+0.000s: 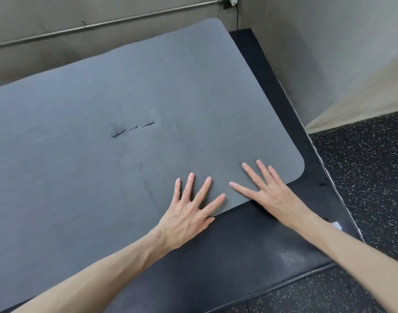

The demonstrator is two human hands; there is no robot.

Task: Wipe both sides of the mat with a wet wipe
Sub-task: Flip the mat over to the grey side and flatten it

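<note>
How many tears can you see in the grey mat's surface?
3, in a short row near the middle of the mat: a long tear on the left, a small tear in the middle, another tear on the right. The underside is hidden.

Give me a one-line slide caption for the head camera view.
Left hand and right hand press flat on a torn grey mat.

The grey foam mat (148,109) is showing a matt, finely ribbed face with small tears. The black pad (250,245) beneath is looking smooth and faintly glossy, the speckled rubber floor (362,166) grainy, the wall pipe (103,24) dull metal.
</note>
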